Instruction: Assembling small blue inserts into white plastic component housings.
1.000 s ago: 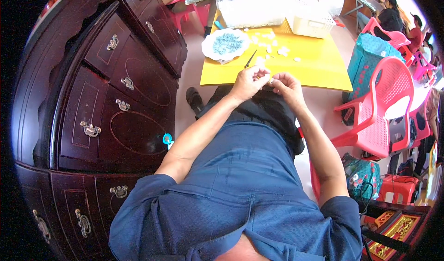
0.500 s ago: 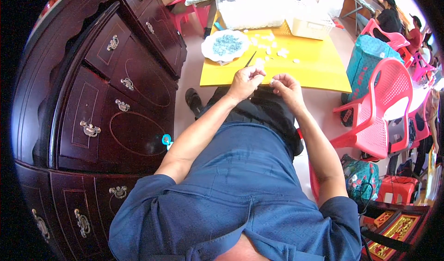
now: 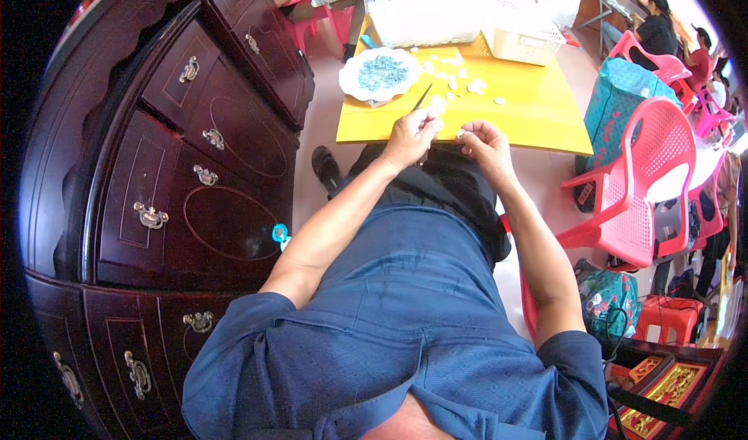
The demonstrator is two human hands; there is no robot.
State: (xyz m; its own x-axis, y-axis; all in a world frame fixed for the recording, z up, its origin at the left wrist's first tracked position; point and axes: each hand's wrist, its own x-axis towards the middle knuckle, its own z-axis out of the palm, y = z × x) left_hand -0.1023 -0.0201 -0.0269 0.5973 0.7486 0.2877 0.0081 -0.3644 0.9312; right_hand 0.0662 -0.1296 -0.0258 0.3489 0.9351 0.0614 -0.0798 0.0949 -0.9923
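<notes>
Grip of the right hand (image 3: 488, 145) is pinched nearly closed, thumb against forefinger, around a small whitish piece (image 3: 460, 134) at its left side, just beyond the person's lap. Which way that piece points, and its long axis, are too small to make out. The left hand (image 3: 411, 138) is just to the left of it, apart from it, thumb and fingers drawn close together; whether that grip has hold of anything I cannot tell.

Beyond the left hand, and nearer to it than to the right, a slender dark tool (image 3: 423, 96) slants over the yellow worktop (image 3: 538, 105), its long axis running away from the person and slightly rightward, thin end outward; its near end meets the outline of the left hand, and contact is unclear.

Farther out, loose white pieces (image 3: 462, 73) are scattered ahead of both hands. A scalloped white plate (image 3: 348, 82) of blue-green bits (image 3: 382, 73) is ahead and left, with a white basket (image 3: 526, 48) ahead and right, near the far edge
</notes>
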